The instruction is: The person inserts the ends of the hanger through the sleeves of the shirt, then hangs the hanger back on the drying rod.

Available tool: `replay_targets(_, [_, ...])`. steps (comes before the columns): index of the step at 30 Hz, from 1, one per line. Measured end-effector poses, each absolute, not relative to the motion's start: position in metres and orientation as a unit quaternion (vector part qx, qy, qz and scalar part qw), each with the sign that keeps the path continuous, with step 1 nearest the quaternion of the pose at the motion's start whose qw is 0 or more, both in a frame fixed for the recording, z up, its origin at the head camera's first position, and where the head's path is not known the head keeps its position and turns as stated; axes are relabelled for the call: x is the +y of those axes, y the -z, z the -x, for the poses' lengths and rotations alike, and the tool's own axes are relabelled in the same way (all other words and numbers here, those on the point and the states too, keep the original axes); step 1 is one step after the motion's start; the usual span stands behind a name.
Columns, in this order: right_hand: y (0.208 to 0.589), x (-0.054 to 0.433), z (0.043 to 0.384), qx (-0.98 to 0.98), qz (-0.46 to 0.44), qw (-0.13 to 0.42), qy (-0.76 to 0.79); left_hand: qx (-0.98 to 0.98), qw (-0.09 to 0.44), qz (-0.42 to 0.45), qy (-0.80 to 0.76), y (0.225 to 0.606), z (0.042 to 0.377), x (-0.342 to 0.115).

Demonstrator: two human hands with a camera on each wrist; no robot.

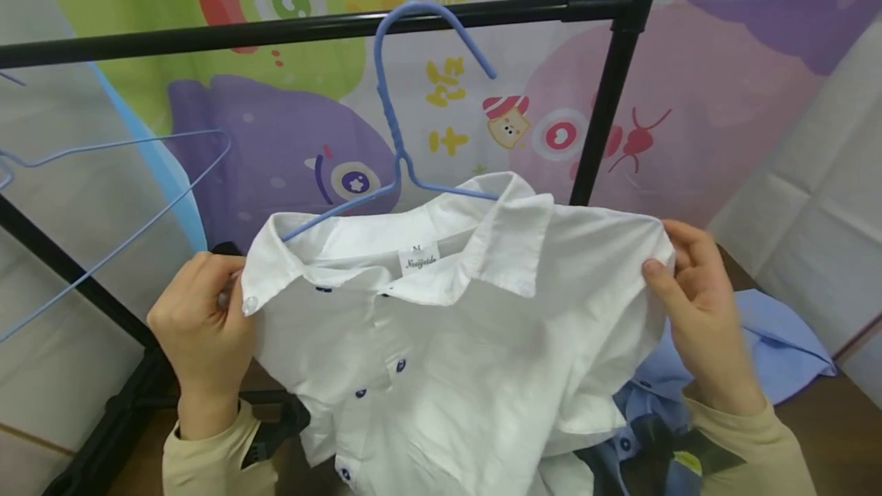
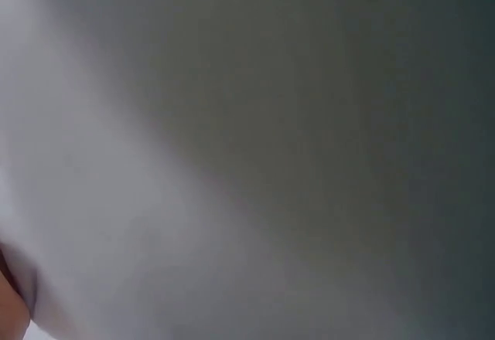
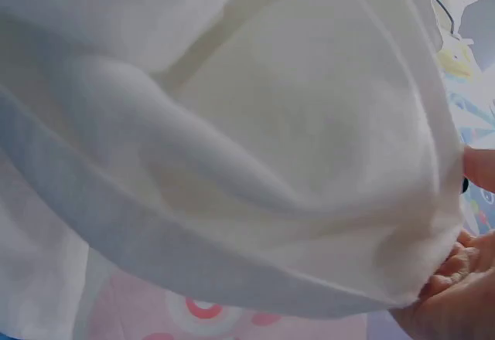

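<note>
A white short-sleeved shirt [image 1: 496,350] with dark buttons hangs on a blue wire hanger [image 1: 390,102], whose hook passes over the black rack bar [image 1: 296,31]. My left hand [image 1: 207,327] grips the shirt beside the collar, its fingers curled into the cloth. On the other side my right hand [image 1: 703,305] pinches the shoulder edge between thumb and fingers. The right wrist view shows the sleeve [image 3: 309,124] stretched wide, with the right fingers [image 3: 456,270] at its edge. Blurred white cloth [image 2: 155,224] fills most of the left wrist view.
Another blue hanger [image 1: 138,140] is at the left. Light blue clothing [image 1: 779,343] lies on the brown surface [image 1: 820,435] behind my right hand. The rack's black post [image 1: 606,98] rises at the right, before a cartoon-printed curtain [image 1: 296,113].
</note>
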State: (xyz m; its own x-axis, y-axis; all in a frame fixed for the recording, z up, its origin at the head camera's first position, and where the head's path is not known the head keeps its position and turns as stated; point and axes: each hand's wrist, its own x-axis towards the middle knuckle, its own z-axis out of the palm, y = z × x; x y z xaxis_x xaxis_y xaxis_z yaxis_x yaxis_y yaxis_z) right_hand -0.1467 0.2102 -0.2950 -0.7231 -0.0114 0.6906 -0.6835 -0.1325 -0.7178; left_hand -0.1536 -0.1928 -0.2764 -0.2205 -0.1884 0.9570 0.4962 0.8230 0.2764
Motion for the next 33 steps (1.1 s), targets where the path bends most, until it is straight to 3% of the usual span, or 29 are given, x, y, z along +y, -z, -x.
replay_targets(3, [0.297,0.205,0.148,-0.651,-0.289,0.205,-0.671,-0.733,0.619,0.090,0.266,0.276,0.153,-0.195])
replay_targets(12, [0.300,0.183,0.145,-0.784,-0.186,0.155,-0.572,-0.736,0.627,0.052,0.252,0.274,0.151,-0.202])
replay_targets(33, [0.334,0.145,0.158,-0.811,-0.201,0.034,-0.548,-0.721,0.650,-0.040,0.238,0.271,0.143,-0.212])
